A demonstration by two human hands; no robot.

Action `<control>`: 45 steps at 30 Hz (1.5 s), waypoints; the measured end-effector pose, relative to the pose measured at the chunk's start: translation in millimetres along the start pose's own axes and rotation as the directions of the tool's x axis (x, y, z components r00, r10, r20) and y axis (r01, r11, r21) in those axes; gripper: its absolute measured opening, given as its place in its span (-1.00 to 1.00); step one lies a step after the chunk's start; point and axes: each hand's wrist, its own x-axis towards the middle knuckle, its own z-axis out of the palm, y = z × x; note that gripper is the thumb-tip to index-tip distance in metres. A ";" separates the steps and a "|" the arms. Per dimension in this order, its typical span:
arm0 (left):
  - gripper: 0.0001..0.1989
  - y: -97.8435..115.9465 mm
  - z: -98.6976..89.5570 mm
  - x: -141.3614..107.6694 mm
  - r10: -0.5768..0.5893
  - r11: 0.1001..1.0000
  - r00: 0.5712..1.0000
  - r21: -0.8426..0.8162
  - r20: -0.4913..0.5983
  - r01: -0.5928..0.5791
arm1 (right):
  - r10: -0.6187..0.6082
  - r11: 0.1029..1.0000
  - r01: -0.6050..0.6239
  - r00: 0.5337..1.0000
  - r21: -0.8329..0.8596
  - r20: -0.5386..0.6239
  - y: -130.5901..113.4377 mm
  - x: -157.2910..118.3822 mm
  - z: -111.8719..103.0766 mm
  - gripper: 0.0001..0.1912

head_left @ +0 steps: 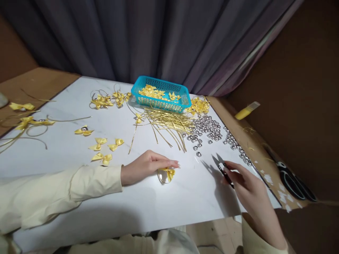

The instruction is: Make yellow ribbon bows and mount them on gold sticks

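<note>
My left hand [147, 166] is closed at the fingertips on a yellow ribbon bow [170, 175], just at the white tabletop. A thin gold cord loop curves from the bow below my fingers. My right hand [247, 185] grips a small pair of black thread snips [221, 168], their two blade tips apart and pointing up and away from me. Left of my left hand lie several loose yellow bows [103, 158]. Beyond it a bundle of gold cords [171, 120] is spread out, and silver heart-shaped beads [208, 125] are heaped to its right.
A blue basket [161, 106] of yellow bows stands at the back, with more bows [198, 106] beside it. Corded bows [102, 101] lie at the back left. Large black-handled scissors [293, 183] and a yellow tube [246, 111] are on the right. A grey curtain [159, 42] hangs behind.
</note>
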 end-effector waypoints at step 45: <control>-0.69 -2.4 -2.1 1.0 0.051 0.991 0.999 0.122 0.015 -0.052 | -0.191 0.960 0.185 0.982 0.211 0.009 -94.6 -30.2 64.7 -0.77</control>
